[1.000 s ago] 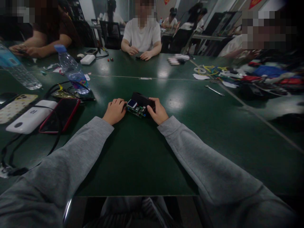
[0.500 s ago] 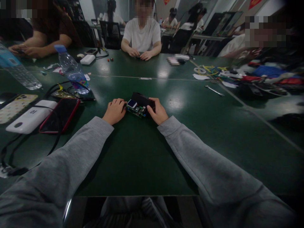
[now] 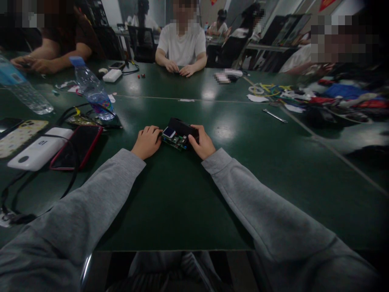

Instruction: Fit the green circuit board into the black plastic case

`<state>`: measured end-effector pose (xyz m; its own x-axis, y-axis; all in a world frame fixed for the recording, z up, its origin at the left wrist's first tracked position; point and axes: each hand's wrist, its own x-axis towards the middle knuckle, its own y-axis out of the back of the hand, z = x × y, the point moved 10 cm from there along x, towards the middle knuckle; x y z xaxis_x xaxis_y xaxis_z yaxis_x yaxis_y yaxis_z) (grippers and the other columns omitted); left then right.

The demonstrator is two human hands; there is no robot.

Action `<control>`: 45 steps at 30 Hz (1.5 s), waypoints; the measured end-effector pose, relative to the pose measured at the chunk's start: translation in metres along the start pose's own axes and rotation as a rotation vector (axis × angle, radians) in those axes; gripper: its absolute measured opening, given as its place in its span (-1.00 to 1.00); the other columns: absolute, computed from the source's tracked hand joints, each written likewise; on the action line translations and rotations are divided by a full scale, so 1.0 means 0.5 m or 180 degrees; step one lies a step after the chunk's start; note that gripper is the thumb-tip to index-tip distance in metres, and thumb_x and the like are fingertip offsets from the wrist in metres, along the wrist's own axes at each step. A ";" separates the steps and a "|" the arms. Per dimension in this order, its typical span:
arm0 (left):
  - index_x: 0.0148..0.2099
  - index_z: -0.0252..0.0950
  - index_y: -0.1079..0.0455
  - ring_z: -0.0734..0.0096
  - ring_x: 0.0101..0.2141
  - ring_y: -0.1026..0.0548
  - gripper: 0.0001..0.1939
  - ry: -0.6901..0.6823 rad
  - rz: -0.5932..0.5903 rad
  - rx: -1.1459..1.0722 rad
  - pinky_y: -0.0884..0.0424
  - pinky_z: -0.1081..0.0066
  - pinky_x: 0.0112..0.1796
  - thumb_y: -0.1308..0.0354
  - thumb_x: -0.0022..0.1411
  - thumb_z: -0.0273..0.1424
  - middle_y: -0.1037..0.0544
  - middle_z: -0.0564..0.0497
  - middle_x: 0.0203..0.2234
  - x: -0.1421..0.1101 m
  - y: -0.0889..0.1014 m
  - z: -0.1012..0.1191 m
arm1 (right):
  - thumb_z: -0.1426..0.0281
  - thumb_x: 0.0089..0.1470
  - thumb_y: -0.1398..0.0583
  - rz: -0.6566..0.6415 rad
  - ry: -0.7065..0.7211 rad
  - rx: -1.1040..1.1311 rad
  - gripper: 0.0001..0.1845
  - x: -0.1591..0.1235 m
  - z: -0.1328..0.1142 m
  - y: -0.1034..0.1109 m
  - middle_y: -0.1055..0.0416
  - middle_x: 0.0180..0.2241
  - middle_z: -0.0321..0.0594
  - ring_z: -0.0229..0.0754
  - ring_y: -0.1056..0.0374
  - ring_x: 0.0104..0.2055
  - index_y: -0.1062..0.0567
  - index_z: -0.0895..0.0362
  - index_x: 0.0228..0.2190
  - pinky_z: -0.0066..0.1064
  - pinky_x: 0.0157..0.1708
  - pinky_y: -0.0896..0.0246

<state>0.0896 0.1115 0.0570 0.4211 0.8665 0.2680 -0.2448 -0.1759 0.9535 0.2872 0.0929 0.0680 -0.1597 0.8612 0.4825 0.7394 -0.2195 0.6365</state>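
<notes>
A green circuit board [image 3: 176, 142] with a small screen lies in front of a black box [image 3: 180, 126] on the table, slightly tilted. At the board's left end, my left hand [image 3: 148, 141] is palm down with its fingers bent and their tips against the edge. My right hand [image 3: 202, 142] has its thumb on the near side of the black box's right end and its fingers curled behind it. The box's underside is hidden, and how board and box are joined cannot be seen.
On the left are a red-edged phone [image 3: 77, 147], a white power bank [image 3: 39, 149], a patterned phone case [image 3: 22, 138], black cables and two plastic bottles, one blue-capped [image 3: 94, 91]. A wrench [image 3: 274, 116] and tangled wires [image 3: 270, 91] lie right. A person [image 3: 181, 44] sits opposite.
</notes>
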 end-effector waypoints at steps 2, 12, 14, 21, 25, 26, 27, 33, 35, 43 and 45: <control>0.19 -0.28 -0.32 0.01 0.14 -0.30 -0.62 -0.0007 0.0015 0.0005 -0.29 0.01 0.07 0.11 0.42 -0.33 -0.38 -0.21 0.15 0.000 0.000 0.000 | 0.15 0.19 -0.09 0.0029 0.0006 0.0015 -0.54 0.000 0.000 0.001 -0.42 0.01 0.03 0.10 -0.41 0.03 -0.27 0.09 0.06 0.07 0.04 -0.34; 0.20 -0.29 -0.32 0.00 0.14 -0.30 -0.61 -0.0015 -0.0017 -0.0016 -0.29 0.00 0.07 0.11 0.43 -0.33 -0.37 -0.22 0.16 0.000 -0.002 -0.002 | 0.14 0.20 -0.08 -0.0002 -0.0009 -0.0028 -0.53 0.001 -0.001 0.001 -0.42 0.01 0.05 0.10 -0.41 0.03 -0.27 0.10 0.06 0.06 0.05 -0.32; 0.20 -0.29 -0.32 -0.01 0.14 -0.29 -0.61 -0.0007 -0.0030 -0.0003 -0.29 -0.01 0.07 0.11 0.42 -0.33 -0.37 -0.22 0.16 0.000 -0.003 -0.002 | 0.13 0.20 -0.09 -0.0002 -0.0004 -0.0027 -0.53 0.001 0.000 0.000 -0.41 0.02 0.03 0.10 -0.40 0.04 -0.26 0.09 0.06 0.07 0.05 -0.33; 0.20 -0.30 -0.32 -0.01 0.15 -0.29 -0.61 -0.0006 -0.0016 0.0011 -0.29 0.00 0.08 0.11 0.42 -0.33 -0.37 -0.21 0.16 0.000 -0.001 0.000 | 0.16 0.20 -0.09 0.0059 0.0073 0.0008 -0.55 0.000 -0.003 0.001 -0.42 0.02 0.03 0.09 -0.40 0.04 -0.27 0.10 0.05 0.05 0.05 -0.33; 0.20 -0.31 -0.32 -0.02 0.15 -0.30 -0.60 -0.0014 0.0009 0.0026 -0.30 -0.01 0.06 0.11 0.43 -0.32 -0.38 -0.22 0.16 0.001 -0.002 -0.001 | 0.16 0.20 -0.10 0.0059 0.0053 0.0013 -0.55 0.000 -0.001 0.001 -0.42 0.01 0.04 0.09 -0.41 0.03 -0.27 0.10 0.06 0.05 0.04 -0.34; 0.20 -0.31 -0.32 -0.03 0.15 -0.30 -0.60 -0.0015 0.0010 0.0026 -0.30 -0.01 0.06 0.12 0.43 -0.32 -0.38 -0.22 0.16 0.001 -0.002 -0.002 | 0.16 0.20 -0.10 0.0066 0.0053 0.0013 -0.55 0.000 -0.001 0.002 -0.42 0.01 0.03 0.10 -0.41 0.02 -0.28 0.10 0.05 0.06 0.03 -0.34; 0.20 -0.32 -0.32 -0.03 0.14 -0.30 -0.60 -0.0017 0.0010 0.0026 -0.30 -0.01 0.06 0.12 0.43 -0.32 -0.38 -0.23 0.16 0.001 -0.003 -0.002 | 0.16 0.20 -0.10 0.0071 0.0051 0.0014 -0.55 0.000 0.000 0.002 -0.43 0.00 0.03 0.10 -0.41 0.02 -0.28 0.10 0.05 0.06 0.03 -0.34; 0.19 -0.32 -0.32 -0.03 0.14 -0.30 -0.60 -0.0026 0.0009 0.0025 -0.30 0.00 0.05 0.12 0.43 -0.33 -0.38 -0.23 0.16 0.001 -0.003 -0.002 | 0.16 0.20 -0.10 0.0038 0.0037 0.0015 -0.55 0.000 0.000 0.001 -0.42 0.01 0.04 0.11 -0.41 0.03 -0.27 0.10 0.05 0.08 0.03 -0.34; 0.20 -0.32 -0.32 -0.02 0.14 -0.30 -0.60 -0.0035 0.0013 0.0021 -0.30 0.00 0.05 0.11 0.43 -0.33 -0.38 -0.22 0.16 0.001 -0.003 -0.002 | 0.15 0.20 -0.09 0.0035 0.0041 0.0012 -0.55 0.000 0.000 0.001 -0.42 0.01 0.04 0.11 -0.41 0.03 -0.27 0.09 0.06 0.08 0.03 -0.34; 0.20 -0.32 -0.32 -0.01 0.14 -0.30 -0.61 -0.0023 -0.0012 -0.0010 -0.30 0.01 0.06 0.12 0.44 -0.34 -0.37 -0.22 0.16 0.001 -0.006 -0.004 | 0.15 0.20 -0.09 0.0042 0.0050 -0.0015 -0.54 0.000 0.000 0.001 -0.43 0.02 0.04 0.10 -0.41 0.03 -0.27 0.10 0.05 0.07 0.04 -0.34; 0.19 -0.31 -0.32 -0.01 0.14 -0.30 -0.61 -0.0019 -0.0001 0.0009 -0.30 0.01 0.05 0.13 0.44 -0.35 -0.37 -0.22 0.16 0.001 -0.005 -0.003 | 0.15 0.20 -0.09 0.0026 0.0049 -0.0021 -0.54 0.001 -0.001 0.000 -0.43 0.02 0.04 0.10 -0.41 0.04 -0.27 0.10 0.05 0.07 0.04 -0.34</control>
<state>0.0889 0.1132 0.0546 0.4264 0.8638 0.2684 -0.2420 -0.1770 0.9540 0.2870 0.0930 0.0683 -0.1637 0.8522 0.4970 0.7365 -0.2296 0.6363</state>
